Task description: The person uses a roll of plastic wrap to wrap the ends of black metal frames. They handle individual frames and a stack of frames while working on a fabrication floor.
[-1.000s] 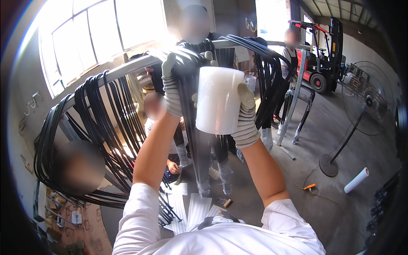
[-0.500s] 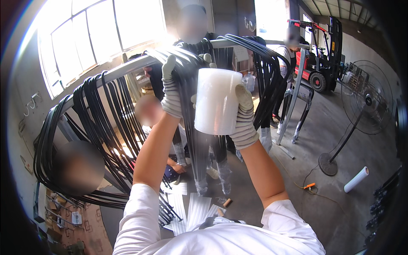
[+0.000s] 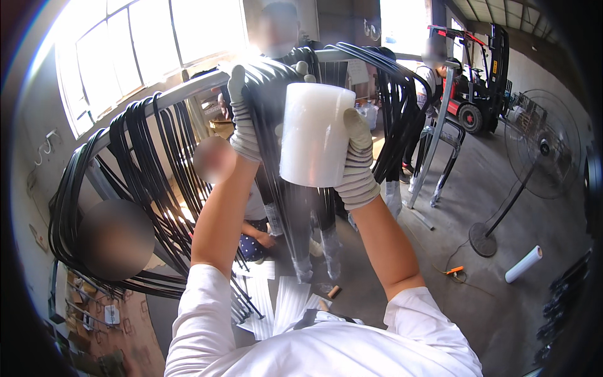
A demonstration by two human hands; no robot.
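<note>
My right hand (image 3: 358, 154), in a pale striped work glove, holds an upright roll of clear stretch film (image 3: 316, 135). My gloved left hand (image 3: 244, 119) is closed against the left side of a bundle of black tubes (image 3: 271, 119) that hangs over a grey metal rail. Most of its fingers are hidden behind the bundle. The roll is close to the bundle's right side and covers part of it. Pale gloved fingertips (image 3: 302, 68) show at the bundle's top right, seemingly those of a person (image 3: 279, 38) behind the rail.
More black tubes (image 3: 141, 144) hang along the rail (image 3: 188, 90). A person (image 3: 116, 242) is at the lower left, another (image 3: 213, 160) crouches beyond my left arm. A standing fan (image 3: 544, 147), a forklift (image 3: 468, 94), a film roll (image 3: 524, 264) and an orange-ended cord (image 3: 454, 270) are at right.
My hands and the film roll have shifted slightly up and left in the picture. The crouching person shows a little differently beyond my left arm. Both hands keep their hold.
</note>
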